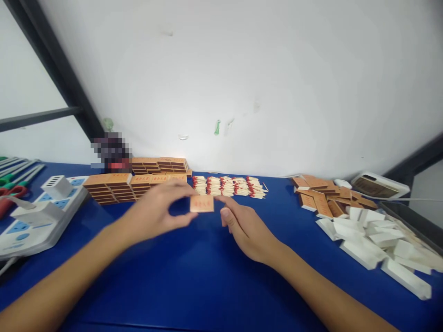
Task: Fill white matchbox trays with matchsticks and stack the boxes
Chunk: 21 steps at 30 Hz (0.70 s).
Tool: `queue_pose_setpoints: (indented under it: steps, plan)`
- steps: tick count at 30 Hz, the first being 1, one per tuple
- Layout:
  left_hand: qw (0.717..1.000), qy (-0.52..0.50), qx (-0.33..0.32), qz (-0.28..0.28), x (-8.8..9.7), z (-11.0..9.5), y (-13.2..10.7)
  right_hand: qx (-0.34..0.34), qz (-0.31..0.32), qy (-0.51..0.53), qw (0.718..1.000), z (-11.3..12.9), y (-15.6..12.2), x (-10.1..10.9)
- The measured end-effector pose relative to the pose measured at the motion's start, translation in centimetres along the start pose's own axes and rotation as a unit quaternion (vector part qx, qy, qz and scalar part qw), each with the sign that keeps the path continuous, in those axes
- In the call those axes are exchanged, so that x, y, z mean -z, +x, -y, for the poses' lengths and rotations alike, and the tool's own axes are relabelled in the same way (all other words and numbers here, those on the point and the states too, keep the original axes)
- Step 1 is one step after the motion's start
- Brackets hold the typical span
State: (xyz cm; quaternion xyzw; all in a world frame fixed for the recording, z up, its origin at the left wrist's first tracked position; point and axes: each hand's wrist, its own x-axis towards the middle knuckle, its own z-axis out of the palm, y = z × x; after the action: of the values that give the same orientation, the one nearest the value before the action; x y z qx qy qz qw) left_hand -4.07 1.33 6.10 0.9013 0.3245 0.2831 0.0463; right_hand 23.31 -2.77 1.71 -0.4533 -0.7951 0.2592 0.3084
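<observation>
An orange matchbox [202, 204] with red lettering is held up over the blue table. My left hand [162, 207] grips it from the left, thumb below and fingers above. At the box's right end is the index fingertip of my right hand [251, 228]; whether it touches is hard to tell. The other right-hand fingers are curled in near the thumb, with nothing seen between them. Behind the box lie rows of red-tipped matches [226, 186] in several bunches. Stacked matchboxes [110, 188] stand to the left, partly behind my left hand.
Loose matchbox sleeves [320, 198] lie in a heap at the right, beside white inner trays [367, 240]. A power strip [64, 221] with plugs and some scissors [14, 189] sit at the left. A white device [380, 184] and a dark tray [415, 221] are at the far right.
</observation>
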Motion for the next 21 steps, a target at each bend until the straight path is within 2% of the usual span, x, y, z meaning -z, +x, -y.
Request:
queue_pose_setpoints:
  steps: [3,5,8,10,12,16,21]
  plan:
    - [0.997,0.07,0.013,-0.025,5.6,2.7,0.3,-0.009,-0.013,-0.047,0.999,0.0,0.1,0.4]
    - [0.988,0.141,0.05,-0.027,8.9,5.1,0.2,-0.006,-0.014,-0.063,0.998,0.1,0.1,0.6]
    - [0.975,0.187,0.116,0.04,11.7,8.4,-0.3,0.002,-0.006,-0.068,0.998,0.3,0.3,0.7]
    - [0.97,0.172,0.15,0.084,12.1,9.8,-0.8,0.004,0.004,-0.067,0.998,0.4,0.4,0.7]
    - [0.971,0.164,0.14,0.107,11.8,10.6,-1.1,0.005,0.014,-0.072,0.997,0.3,0.5,0.7]
    - [0.977,0.152,0.13,0.072,11.2,11.3,-1.3,0.002,0.02,-0.09,0.996,0.1,0.6,0.8]
    - [0.974,0.153,0.151,0.073,11.3,11.3,-1.2,0.006,0.021,-0.092,0.995,0.1,0.7,1.1]
